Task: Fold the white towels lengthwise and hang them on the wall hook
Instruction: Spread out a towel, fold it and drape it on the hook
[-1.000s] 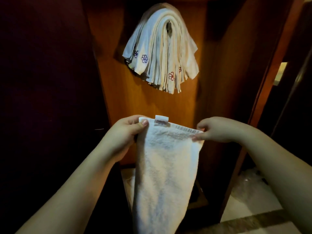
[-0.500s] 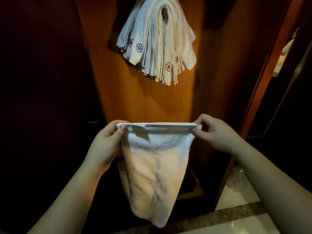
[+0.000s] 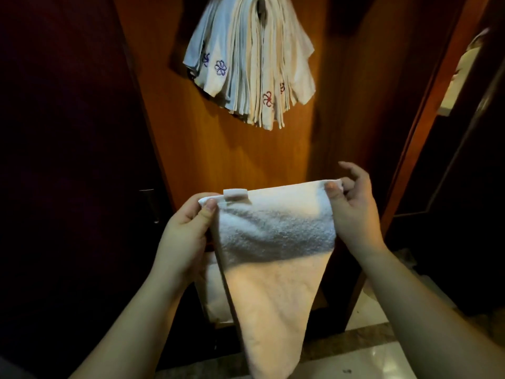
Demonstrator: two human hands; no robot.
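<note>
Towel [image 3: 276,258]: hanging between both hands, top edge stretched across, long axis dropping straight down.
Hung towels [image 3: 251,61]: draping above and beyond, nearer right hand.
Left hand [image 3: 183,236]: pinching left top corner.
Right hand [image 3: 352,212]: pinching right corner, remaining fingers spreading loose.

I am looking at what seems a home or hotel room, near a bathroom or closet: warm wood panelling [image 3: 232,149], a dark door with a metal handle [image 3: 149,203], polished tile floor [image 3: 363,362], and a bunch of embroidered towels [image 3: 246,64] on a wall hook [image 3: 261,6]
</note>
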